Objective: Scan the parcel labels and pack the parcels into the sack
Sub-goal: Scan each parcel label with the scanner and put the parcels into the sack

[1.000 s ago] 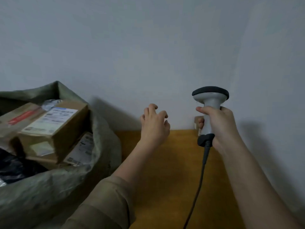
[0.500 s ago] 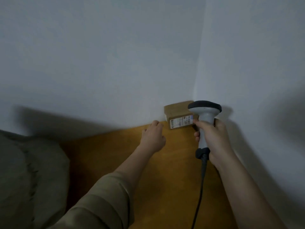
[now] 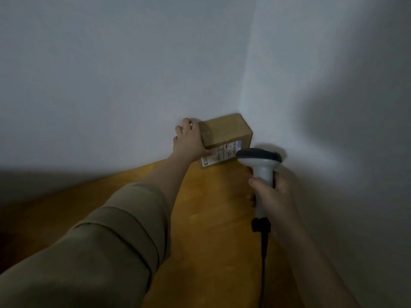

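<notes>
A small brown cardboard parcel stands in the corner where the two walls meet, on the orange-brown surface. A white shipping label runs along its front face. My left hand grips the parcel's left end, with the thumb on the front by the label. My right hand grips the handle of a grey and white barcode scanner. The scanner's dark head sits just right of the label and below the parcel. The sack is out of view.
Two pale walls meet in a corner right behind the parcel. The scanner's black cable hangs down toward the bottom edge. A dark shadow covers the left part of the surface.
The view swung right, and the sack with its parcels left the frame. My left hand reached forward and took hold of the parcel in the corner. The scanner stayed in my right hand.
</notes>
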The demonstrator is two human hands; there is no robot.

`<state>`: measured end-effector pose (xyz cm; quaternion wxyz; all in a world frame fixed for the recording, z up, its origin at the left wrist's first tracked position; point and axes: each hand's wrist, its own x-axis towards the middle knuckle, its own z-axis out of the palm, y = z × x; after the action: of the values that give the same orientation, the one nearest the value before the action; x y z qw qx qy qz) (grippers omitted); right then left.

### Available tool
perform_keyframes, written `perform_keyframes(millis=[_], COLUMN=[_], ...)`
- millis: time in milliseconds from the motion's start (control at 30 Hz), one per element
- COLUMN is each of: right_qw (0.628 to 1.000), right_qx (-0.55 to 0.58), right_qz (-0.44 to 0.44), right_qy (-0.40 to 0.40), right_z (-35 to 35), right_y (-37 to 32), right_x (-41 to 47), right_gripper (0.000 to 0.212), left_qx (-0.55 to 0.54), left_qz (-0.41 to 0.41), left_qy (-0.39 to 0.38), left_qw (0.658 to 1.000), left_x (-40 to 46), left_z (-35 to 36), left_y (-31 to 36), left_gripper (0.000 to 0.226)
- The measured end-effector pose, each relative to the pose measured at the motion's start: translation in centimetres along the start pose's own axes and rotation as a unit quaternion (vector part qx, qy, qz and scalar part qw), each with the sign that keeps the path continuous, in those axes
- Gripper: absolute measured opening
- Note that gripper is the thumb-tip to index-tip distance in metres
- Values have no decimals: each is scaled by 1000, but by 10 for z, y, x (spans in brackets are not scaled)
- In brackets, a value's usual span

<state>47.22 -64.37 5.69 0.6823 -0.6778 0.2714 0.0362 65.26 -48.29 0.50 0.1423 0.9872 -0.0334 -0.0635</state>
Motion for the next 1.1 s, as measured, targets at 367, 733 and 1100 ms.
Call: perform_keyframes(millis=[367,733,1100], right_qw=[999,997,981], right_qx=[34,60,-16], right_qz=[21,39,114], right_qy=[6,-42,-154], right_z=[-5,2,21], right_y=[5,10,57], right_x=[-14,-87,-183], right_gripper=[19,17,14], left_qx=[-186,-294,-373], left_qz=[-11,-250,-387], left_qy=[-2,-194,-67], left_qw=[982,902,841], left_x=[-88,-280,-412], left_z=[18,3,-25], left_y=[-22,-88,-128], left_gripper=[77,90,64])
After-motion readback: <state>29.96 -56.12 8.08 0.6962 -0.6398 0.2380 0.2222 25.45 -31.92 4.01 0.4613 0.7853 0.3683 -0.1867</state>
